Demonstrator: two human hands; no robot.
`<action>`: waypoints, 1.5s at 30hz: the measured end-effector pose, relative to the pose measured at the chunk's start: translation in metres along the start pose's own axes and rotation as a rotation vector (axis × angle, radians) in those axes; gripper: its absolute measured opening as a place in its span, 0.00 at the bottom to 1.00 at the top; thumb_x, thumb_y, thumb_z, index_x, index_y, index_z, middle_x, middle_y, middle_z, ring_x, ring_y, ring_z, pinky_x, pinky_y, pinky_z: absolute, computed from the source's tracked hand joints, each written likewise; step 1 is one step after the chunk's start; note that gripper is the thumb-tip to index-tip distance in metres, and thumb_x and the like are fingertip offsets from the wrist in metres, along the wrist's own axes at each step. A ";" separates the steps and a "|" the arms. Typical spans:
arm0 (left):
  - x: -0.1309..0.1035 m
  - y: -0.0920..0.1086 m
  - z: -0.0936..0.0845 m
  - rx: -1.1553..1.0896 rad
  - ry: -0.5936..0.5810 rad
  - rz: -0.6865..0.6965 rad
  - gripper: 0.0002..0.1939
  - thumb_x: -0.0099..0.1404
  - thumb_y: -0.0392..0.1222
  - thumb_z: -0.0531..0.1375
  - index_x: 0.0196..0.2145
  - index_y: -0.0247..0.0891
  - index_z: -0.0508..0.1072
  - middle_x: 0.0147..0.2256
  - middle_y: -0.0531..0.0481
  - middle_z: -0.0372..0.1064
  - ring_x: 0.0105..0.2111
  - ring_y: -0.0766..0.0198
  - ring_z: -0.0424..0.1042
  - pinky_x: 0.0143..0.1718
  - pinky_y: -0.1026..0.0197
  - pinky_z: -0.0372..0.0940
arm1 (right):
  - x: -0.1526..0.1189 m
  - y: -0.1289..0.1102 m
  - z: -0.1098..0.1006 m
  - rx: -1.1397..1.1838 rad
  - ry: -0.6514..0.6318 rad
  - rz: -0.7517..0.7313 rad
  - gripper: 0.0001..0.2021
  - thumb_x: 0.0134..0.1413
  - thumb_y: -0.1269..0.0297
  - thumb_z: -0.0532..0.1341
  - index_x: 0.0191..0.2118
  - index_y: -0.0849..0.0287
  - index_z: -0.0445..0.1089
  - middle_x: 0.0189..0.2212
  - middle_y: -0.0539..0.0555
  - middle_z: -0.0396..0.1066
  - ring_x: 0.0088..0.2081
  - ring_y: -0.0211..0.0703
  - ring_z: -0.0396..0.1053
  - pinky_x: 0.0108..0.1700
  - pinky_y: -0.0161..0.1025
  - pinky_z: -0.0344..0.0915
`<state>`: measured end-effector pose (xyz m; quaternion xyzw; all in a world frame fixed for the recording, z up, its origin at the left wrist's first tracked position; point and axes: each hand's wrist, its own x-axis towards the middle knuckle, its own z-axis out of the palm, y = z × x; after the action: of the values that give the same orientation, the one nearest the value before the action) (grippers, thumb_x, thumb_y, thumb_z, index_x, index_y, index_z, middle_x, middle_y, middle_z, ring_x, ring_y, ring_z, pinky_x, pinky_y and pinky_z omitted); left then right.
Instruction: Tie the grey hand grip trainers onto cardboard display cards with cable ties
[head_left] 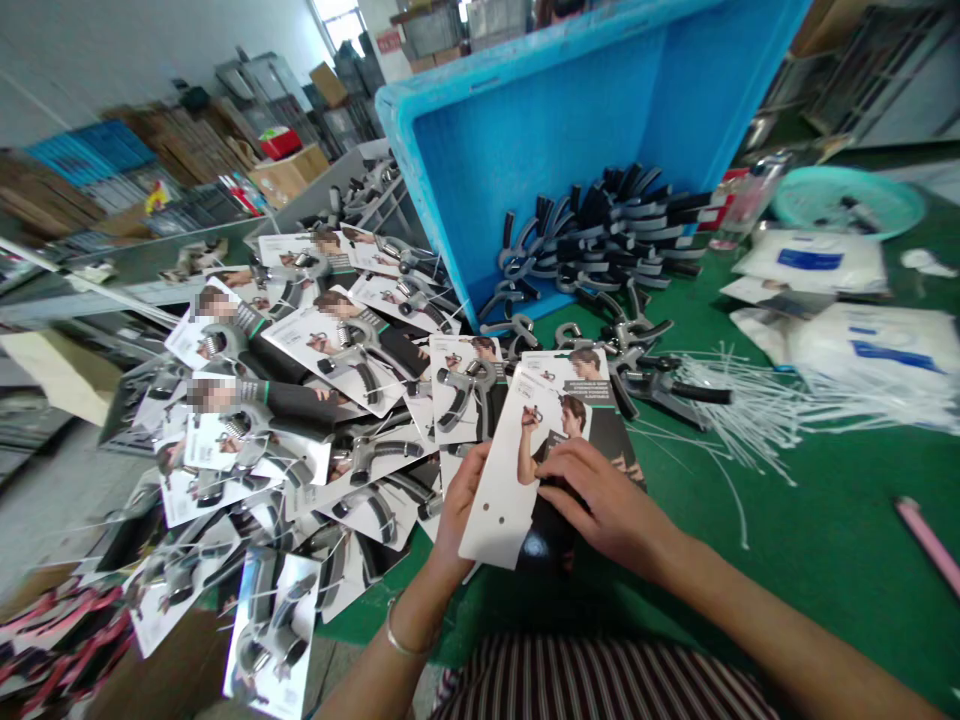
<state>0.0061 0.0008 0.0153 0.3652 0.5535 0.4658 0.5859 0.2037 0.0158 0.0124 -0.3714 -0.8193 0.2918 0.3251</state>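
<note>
A printed white card [495,500] with two small holes is held upright, tilted, near the front of the green table. My left hand [459,510] grips its left edge, the fingers partly hidden behind it. At its right side my right hand [600,495] has thumb and fingertips pinched on the card. Behind lies another printed card [611,430]. To the left is a heap of cards with grey-and-black hand grips [367,360] tied on. Loose hand grips [660,385] lie beyond my right hand, beside a bundle of white zip ties [750,410].
A blue crate [525,130], tipped toward me, holds many hand grips. At the right are plastic bags of zip ties [885,350], a turquoise basin [802,200] and a pink stick [926,540] on the green table [675,500]. Grey crates and boxes stand behind.
</note>
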 end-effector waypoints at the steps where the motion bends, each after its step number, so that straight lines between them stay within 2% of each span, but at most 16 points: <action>1: -0.002 0.003 -0.003 -0.023 -0.035 0.021 0.22 0.59 0.51 0.64 0.48 0.36 0.74 0.45 0.44 0.76 0.46 0.52 0.73 0.47 0.58 0.66 | 0.000 0.000 0.001 -0.021 -0.009 0.013 0.07 0.66 0.67 0.54 0.44 0.57 0.69 0.42 0.58 0.67 0.45 0.47 0.66 0.49 0.46 0.66; 4: -0.007 0.015 -0.011 0.079 -0.079 0.003 0.30 0.63 0.62 0.56 0.52 0.34 0.72 0.48 0.41 0.75 0.47 0.49 0.73 0.47 0.56 0.67 | 0.003 0.000 0.005 -0.006 -0.013 0.035 0.08 0.67 0.67 0.53 0.42 0.57 0.70 0.40 0.57 0.67 0.43 0.45 0.66 0.47 0.43 0.66; 7: -0.004 0.025 -0.016 0.256 -0.151 -0.118 0.34 0.54 0.54 0.68 0.55 0.37 0.69 0.47 0.43 0.76 0.43 0.49 0.75 0.41 0.57 0.69 | 0.005 0.003 0.003 0.127 0.037 0.057 0.07 0.67 0.67 0.54 0.40 0.56 0.70 0.37 0.53 0.70 0.41 0.42 0.68 0.47 0.39 0.65; 11: 0.002 0.029 -0.020 0.222 -0.138 -0.242 0.32 0.54 0.52 0.68 0.53 0.36 0.70 0.38 0.44 0.79 0.29 0.56 0.77 0.29 0.62 0.68 | -0.019 0.016 -0.019 0.212 0.188 0.265 0.07 0.66 0.62 0.56 0.41 0.54 0.69 0.36 0.51 0.72 0.36 0.40 0.70 0.42 0.37 0.66; 13: 0.003 0.027 -0.025 0.163 -0.097 -0.251 0.32 0.54 0.50 0.69 0.55 0.37 0.69 0.38 0.45 0.79 0.27 0.59 0.76 0.27 0.63 0.68 | -0.051 0.032 -0.037 0.087 0.249 0.410 0.09 0.65 0.59 0.56 0.47 0.54 0.68 0.38 0.53 0.72 0.36 0.42 0.71 0.42 0.39 0.67; 15: 0.001 0.024 -0.032 0.072 -0.095 -0.255 0.35 0.52 0.46 0.70 0.56 0.38 0.68 0.43 0.44 0.78 0.32 0.59 0.78 0.31 0.63 0.71 | -0.090 0.053 -0.056 -0.158 0.288 0.575 0.12 0.64 0.57 0.56 0.49 0.57 0.66 0.40 0.56 0.71 0.37 0.46 0.71 0.43 0.43 0.67; 18: 0.000 0.021 -0.036 -0.086 -0.087 -0.288 0.37 0.48 0.38 0.72 0.56 0.37 0.69 0.48 0.42 0.75 0.40 0.55 0.78 0.38 0.63 0.73 | -0.138 0.080 -0.073 -0.550 0.209 0.810 0.15 0.61 0.54 0.57 0.45 0.62 0.67 0.41 0.63 0.70 0.38 0.53 0.71 0.42 0.47 0.67; 20: 0.002 0.021 -0.033 -0.139 0.004 -0.262 0.36 0.47 0.35 0.72 0.54 0.36 0.70 0.47 0.43 0.76 0.40 0.57 0.78 0.38 0.66 0.73 | -0.152 0.090 -0.076 -0.703 0.114 0.881 0.13 0.62 0.56 0.55 0.41 0.62 0.68 0.40 0.65 0.70 0.38 0.55 0.71 0.39 0.46 0.66; 24: 0.011 0.024 -0.025 -0.189 0.184 -0.112 0.30 0.49 0.34 0.72 0.51 0.36 0.73 0.44 0.45 0.77 0.39 0.62 0.77 0.38 0.69 0.72 | -0.151 0.096 -0.081 -0.777 0.021 0.872 0.09 0.61 0.64 0.54 0.34 0.61 0.69 0.33 0.62 0.73 0.36 0.53 0.72 0.38 0.44 0.65; 27: 0.015 0.025 -0.030 -0.191 0.262 0.000 0.31 0.48 0.37 0.73 0.50 0.36 0.72 0.43 0.47 0.78 0.36 0.62 0.77 0.38 0.65 0.72 | -0.161 0.097 -0.103 -0.747 0.046 0.795 0.07 0.59 0.68 0.54 0.37 0.61 0.70 0.32 0.63 0.74 0.35 0.53 0.74 0.38 0.46 0.66; 29: 0.015 0.027 -0.036 -0.163 0.270 0.071 0.30 0.49 0.40 0.72 0.50 0.35 0.72 0.41 0.47 0.78 0.35 0.62 0.77 0.38 0.63 0.71 | -0.175 0.099 -0.124 -0.701 0.124 0.648 0.08 0.60 0.66 0.55 0.40 0.59 0.71 0.36 0.66 0.75 0.38 0.56 0.74 0.41 0.50 0.66; 31: 0.015 0.028 -0.037 -0.101 0.187 0.114 0.26 0.54 0.46 0.70 0.48 0.34 0.72 0.38 0.47 0.77 0.33 0.62 0.76 0.37 0.62 0.70 | -0.180 0.099 -0.142 -0.669 0.261 0.588 0.06 0.60 0.60 0.58 0.37 0.53 0.72 0.34 0.65 0.75 0.33 0.56 0.74 0.35 0.52 0.66; 35: 0.017 0.031 -0.017 0.089 0.022 0.174 0.19 0.62 0.53 0.62 0.43 0.35 0.74 0.33 0.49 0.76 0.31 0.64 0.72 0.33 0.65 0.65 | -0.138 0.060 -0.141 -0.550 0.534 0.553 0.07 0.58 0.51 0.62 0.40 0.42 0.73 0.39 0.59 0.76 0.34 0.53 0.73 0.34 0.51 0.65; 37: 0.017 0.031 0.000 0.174 -0.017 0.214 0.19 0.65 0.55 0.59 0.42 0.36 0.74 0.34 0.50 0.75 0.32 0.64 0.71 0.33 0.66 0.64 | -0.096 0.025 -0.123 -0.427 0.473 0.376 0.06 0.59 0.56 0.62 0.39 0.48 0.73 0.38 0.56 0.74 0.38 0.51 0.72 0.40 0.49 0.67; 40: 0.013 0.031 0.019 0.223 -0.065 0.246 0.21 0.68 0.56 0.55 0.44 0.36 0.75 0.34 0.49 0.76 0.32 0.63 0.71 0.33 0.65 0.63 | -0.038 -0.017 -0.097 -0.475 0.380 0.052 0.05 0.61 0.63 0.61 0.41 0.54 0.72 0.35 0.55 0.72 0.38 0.48 0.69 0.41 0.46 0.65; 45: 0.005 0.032 0.023 0.203 -0.097 0.219 0.23 0.69 0.56 0.53 0.47 0.35 0.75 0.35 0.48 0.76 0.34 0.60 0.72 0.35 0.63 0.65 | -0.003 -0.031 -0.079 -0.572 0.277 -0.173 0.04 0.62 0.70 0.58 0.41 0.59 0.70 0.35 0.56 0.69 0.37 0.47 0.66 0.42 0.46 0.62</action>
<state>0.0239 0.0175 0.0465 0.5026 0.5257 0.4506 0.5177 0.2510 0.0151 0.0827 -0.4127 -0.8446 -0.0322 0.3397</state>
